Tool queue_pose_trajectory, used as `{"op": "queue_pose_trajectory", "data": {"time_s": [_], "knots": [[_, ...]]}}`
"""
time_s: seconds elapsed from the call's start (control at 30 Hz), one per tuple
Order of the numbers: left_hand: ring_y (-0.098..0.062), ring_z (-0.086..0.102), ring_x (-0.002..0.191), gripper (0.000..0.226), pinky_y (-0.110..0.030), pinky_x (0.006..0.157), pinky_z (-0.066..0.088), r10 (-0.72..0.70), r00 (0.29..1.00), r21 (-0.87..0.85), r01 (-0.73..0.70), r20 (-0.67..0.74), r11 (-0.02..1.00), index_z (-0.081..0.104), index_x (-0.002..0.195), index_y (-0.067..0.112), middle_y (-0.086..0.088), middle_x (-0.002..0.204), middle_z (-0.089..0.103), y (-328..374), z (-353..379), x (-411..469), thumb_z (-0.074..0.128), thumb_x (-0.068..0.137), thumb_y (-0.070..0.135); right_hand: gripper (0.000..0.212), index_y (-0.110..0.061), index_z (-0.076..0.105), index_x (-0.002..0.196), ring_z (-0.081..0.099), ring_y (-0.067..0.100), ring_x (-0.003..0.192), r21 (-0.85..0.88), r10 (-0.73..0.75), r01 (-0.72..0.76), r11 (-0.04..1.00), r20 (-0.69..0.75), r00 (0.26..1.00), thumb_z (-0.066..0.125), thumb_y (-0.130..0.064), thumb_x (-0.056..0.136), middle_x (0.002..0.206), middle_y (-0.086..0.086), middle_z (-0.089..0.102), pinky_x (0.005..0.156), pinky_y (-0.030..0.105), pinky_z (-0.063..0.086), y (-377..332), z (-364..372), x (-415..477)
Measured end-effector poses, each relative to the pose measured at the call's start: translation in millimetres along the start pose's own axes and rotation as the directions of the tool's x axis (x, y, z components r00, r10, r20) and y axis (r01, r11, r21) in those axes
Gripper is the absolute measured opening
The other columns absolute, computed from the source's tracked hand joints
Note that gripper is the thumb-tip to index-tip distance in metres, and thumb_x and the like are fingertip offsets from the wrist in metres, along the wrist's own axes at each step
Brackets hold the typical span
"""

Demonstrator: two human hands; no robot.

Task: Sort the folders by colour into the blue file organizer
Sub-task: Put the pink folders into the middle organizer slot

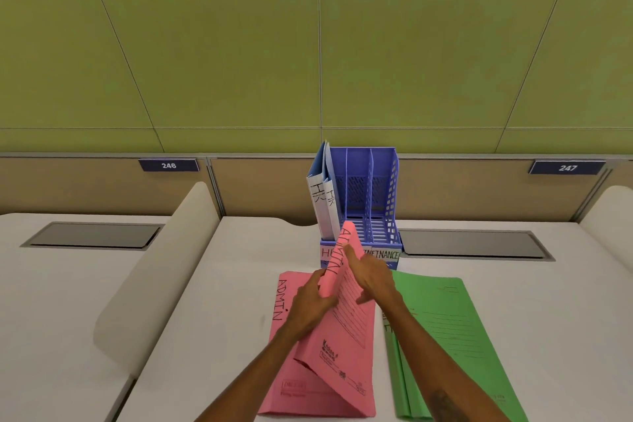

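A: What's the setting?

B: A green panelled wall [308, 44] behind a row of desk bays, with number plates 246 [168, 165] and 247 [567, 167]. The white tabletop [239, 267] has bare room on the left of the folders, up to a curved white divider [154, 267], and more on the far right.

A: Where's the organizer?

B: The blue file organizer [370, 202] stands upright at the back edge of the tabletop, in the middle. Its left slot holds two blue folders [322, 195]; the slots to the right look empty. A recessed grey panel [476, 245] lies just beside it on the right.

A: And the other folders?

B: Green folders [445, 336] lie flat on the right, reaching the near edge. A pink folder [284, 301] marked ADMIN lies flat on the left. Another pink ADMIN folder [346, 312] is lifted above it, tilted, its top corner touching the front of the organizer.

A: The hands?

B: Both forearms reach forward from the near edge. The left hand [311, 298] grips the raised folder's left edge, fingers [320, 276] curled around it. The right hand [370, 276] clasps its right side, thumb on the cover.
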State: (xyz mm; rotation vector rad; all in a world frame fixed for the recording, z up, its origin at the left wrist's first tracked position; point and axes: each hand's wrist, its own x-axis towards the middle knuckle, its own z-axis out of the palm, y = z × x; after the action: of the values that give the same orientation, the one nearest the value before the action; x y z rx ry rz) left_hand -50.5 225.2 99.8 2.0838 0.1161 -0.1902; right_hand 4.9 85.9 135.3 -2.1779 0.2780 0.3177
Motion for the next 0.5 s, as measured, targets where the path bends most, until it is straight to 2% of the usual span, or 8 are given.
{"op": "queue_pose_trajectory", "data": {"time_s": [0.1,0.2,0.33,0.5], "knots": [[-0.013,0.07,0.081,0.061,-0.031,0.072,0.061,-0.003,0.999,0.154,-0.003,0.041,0.988,0.036,0.137,0.034,0.002,0.116,0.065,19,-4,2,0.063,0.083,0.036,0.08,-0.006,0.059,0.11,0.064,0.032,0.071,0.021,0.005,-0.006,1.0,0.039,0.999,0.039,-0.078,0.082,0.111,0.02,0.06,0.044,0.031,0.056,-16,-4,-3],[-0.015,0.07,0.081,0.062,-0.033,0.074,0.06,0.041,0.998,0.274,-0.053,0.048,0.96,0.037,0.137,0.031,0.0,0.116,0.067,35,-7,3,0.065,0.081,0.037,0.083,-0.007,0.064,0.105,0.068,0.031,0.076,-0.021,-0.02,0.021,1.0,0.049,0.999,0.042,-0.082,0.077,0.099,0.015,0.066,0.062,0.041,0.062,-24,-7,-3],[-0.025,0.067,0.091,0.061,-0.037,0.08,0.056,0.156,0.988,0.354,-0.143,-0.007,0.924,0.036,0.136,0.029,-0.004,0.115,0.067,55,-14,4,0.063,0.083,0.04,0.064,-0.008,0.05,0.11,0.067,0.027,0.074,0.013,-0.03,0.03,0.999,-0.013,0.999,0.06,-0.063,0.078,0.097,0.01,0.062,0.054,0.039,0.061,-37,-22,-14],[-0.025,0.068,0.088,0.06,-0.037,0.078,0.057,0.29,0.949,0.418,-0.217,-0.12,0.882,0.027,0.141,0.034,-0.005,0.115,0.067,76,-13,4,0.054,0.088,0.046,0.048,-0.012,0.047,0.108,0.064,0.027,0.08,0.04,-0.099,0.108,0.993,-0.182,0.978,0.06,-0.049,0.08,0.096,0.008,0.063,0.073,0.043,0.06,-58,-42,-19]]}}
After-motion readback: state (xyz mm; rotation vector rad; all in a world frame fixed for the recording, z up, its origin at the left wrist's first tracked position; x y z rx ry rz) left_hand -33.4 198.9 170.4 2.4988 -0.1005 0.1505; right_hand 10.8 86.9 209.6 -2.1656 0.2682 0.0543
